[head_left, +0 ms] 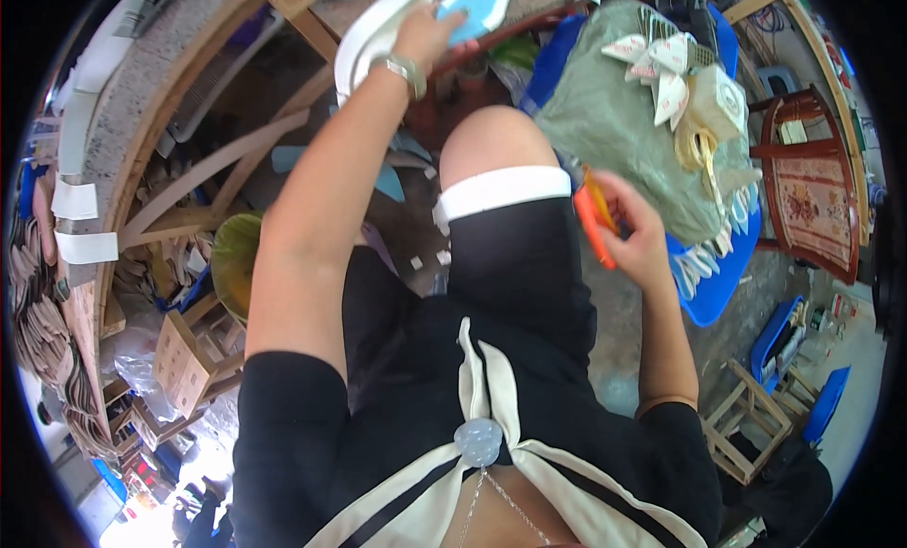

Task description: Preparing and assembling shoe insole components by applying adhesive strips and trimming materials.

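Dark clothing with one round pale button (pixel 478 441) fills the foreground. One green sack (pixel 619 123) rests on one blue tray (pixel 713 283). Left hand (pixel 425 33), fingers clenched, grips one white shoe sole (pixel 373 38) at the desk (pixel 151 104); right hand (pixel 638 231) grasps one orange tool (pixel 593 225).

A: Colours, top first?
B: White sole (pixel 364 40) with a pale blue insole (pixel 477 8). Silver watch (pixel 408 71).
A: Centre?
B: Black shorts (pixel 515 265), white cuff. Orange scissors (pixel 593 222).
A: Right side?
B: Grey-green sack (pixel 614 123) on a blue tray (pixel 718 283); white pieces (pixel 661 61) with red print. Dark red chair (pixel 811 198), floral seat.
A: Left?
B: Yellow-green bowl (pixel 234 260), brown box (pixel 179 359).
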